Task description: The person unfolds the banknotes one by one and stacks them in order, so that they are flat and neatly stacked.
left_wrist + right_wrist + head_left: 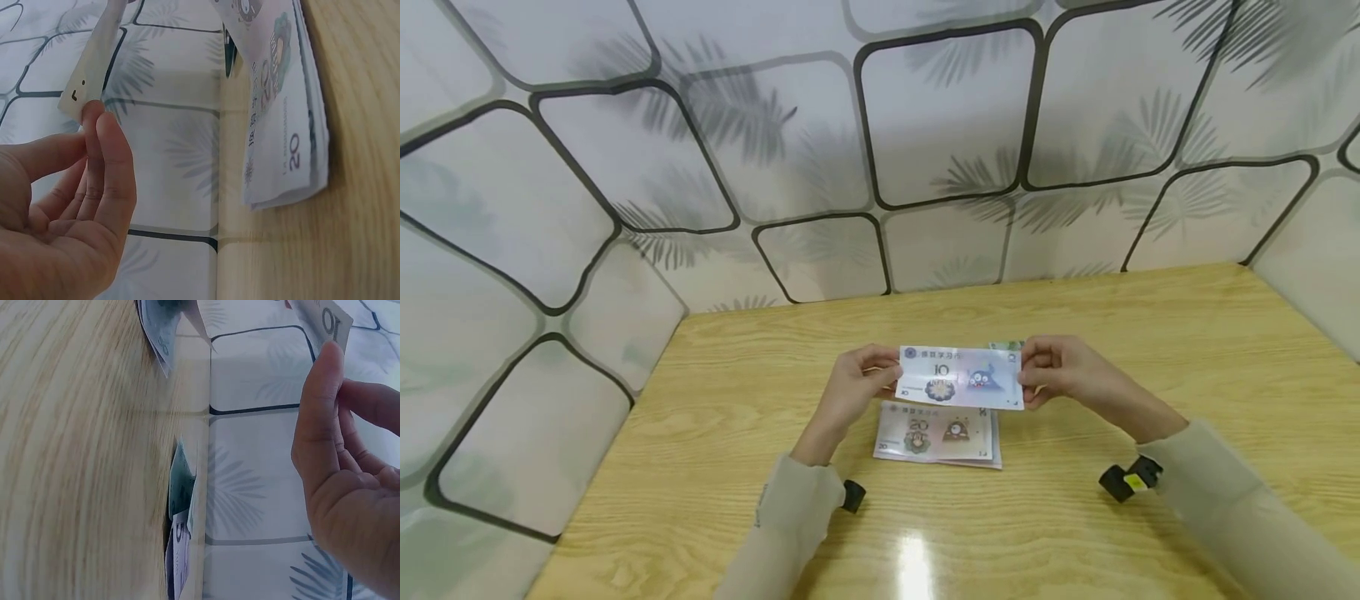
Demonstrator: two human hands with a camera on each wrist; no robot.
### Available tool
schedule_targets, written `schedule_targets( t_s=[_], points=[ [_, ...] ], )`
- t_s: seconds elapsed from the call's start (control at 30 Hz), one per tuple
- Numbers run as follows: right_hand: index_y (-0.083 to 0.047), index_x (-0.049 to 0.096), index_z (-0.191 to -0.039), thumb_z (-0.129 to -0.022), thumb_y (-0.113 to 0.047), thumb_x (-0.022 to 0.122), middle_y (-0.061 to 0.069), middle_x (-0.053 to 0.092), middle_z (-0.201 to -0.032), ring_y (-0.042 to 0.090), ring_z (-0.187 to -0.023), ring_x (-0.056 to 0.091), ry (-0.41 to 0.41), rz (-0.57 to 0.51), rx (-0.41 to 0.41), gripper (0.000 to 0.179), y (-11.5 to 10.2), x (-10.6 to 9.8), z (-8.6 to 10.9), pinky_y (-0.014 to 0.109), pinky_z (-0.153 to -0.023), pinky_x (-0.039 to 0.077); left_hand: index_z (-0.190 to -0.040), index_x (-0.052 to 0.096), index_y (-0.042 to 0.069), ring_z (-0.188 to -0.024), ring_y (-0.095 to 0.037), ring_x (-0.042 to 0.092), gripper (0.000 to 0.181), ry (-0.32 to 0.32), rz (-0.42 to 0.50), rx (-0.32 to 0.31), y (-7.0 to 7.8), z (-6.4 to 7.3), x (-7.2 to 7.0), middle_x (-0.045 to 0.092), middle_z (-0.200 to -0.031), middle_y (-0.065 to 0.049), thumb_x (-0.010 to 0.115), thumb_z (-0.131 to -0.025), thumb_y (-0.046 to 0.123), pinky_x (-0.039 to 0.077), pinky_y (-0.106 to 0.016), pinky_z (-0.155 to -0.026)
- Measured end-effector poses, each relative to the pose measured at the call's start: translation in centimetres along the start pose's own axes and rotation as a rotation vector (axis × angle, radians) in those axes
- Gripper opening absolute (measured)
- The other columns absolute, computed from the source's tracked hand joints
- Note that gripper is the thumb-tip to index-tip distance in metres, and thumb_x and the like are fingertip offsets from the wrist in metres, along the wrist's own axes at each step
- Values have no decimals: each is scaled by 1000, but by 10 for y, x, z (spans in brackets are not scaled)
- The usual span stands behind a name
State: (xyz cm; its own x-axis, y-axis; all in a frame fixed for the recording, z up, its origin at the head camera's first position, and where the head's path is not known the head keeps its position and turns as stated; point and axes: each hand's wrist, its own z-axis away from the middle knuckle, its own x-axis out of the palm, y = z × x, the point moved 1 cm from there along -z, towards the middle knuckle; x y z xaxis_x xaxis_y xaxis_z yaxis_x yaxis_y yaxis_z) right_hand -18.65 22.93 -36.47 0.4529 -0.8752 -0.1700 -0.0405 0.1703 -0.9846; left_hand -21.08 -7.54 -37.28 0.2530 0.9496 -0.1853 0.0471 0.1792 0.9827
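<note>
A paper play banknote (958, 379) marked 10, pale blue and violet with a cartoon figure, is held up flat between both hands in the head view. My left hand (859, 377) pinches its left end between thumb and fingers. At the opposite end, my right hand (1063, 367) pinches the corner the same way. Below the held note lies a small pile of notes with a play banknote (934, 433) marked 20 on top. The left wrist view shows the pile's layered edges beside my raised hand.
Behind the held note, a green note (1006, 344) peeks out. In the right wrist view, folded green and purple notes (180, 531) lie on the wooden table (737, 500). A patterned panel wall (947, 117) borders the table at the back and left.
</note>
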Motion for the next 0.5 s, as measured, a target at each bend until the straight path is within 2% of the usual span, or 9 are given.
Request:
schedule_targets(
  t_s=[0.23, 0.5],
  points=[
    [16, 37, -134, -99, 4, 59, 12, 66, -82, 18, -68, 67, -34, -38, -58, 43, -1, 6, -3, 36, -65, 62, -130, 61, -4, -75, -16, 67, 33, -12, -24, 18, -1, 3, -7, 69, -95, -15, 63, -97, -7, 61, -40, -77],
    [19, 39, -136, -100, 4, 57, 9, 65, -80, 16, -68, 66, -95, -27, -98, 43, 3, 10, -5, 37, -64, 62, -139, 53, -6, -72, -16, 65, 44, -102, -24, 31, -5, 6, -15, 68, -93, -13, 61, -96, -9, 61, -44, -77]
  ],
)
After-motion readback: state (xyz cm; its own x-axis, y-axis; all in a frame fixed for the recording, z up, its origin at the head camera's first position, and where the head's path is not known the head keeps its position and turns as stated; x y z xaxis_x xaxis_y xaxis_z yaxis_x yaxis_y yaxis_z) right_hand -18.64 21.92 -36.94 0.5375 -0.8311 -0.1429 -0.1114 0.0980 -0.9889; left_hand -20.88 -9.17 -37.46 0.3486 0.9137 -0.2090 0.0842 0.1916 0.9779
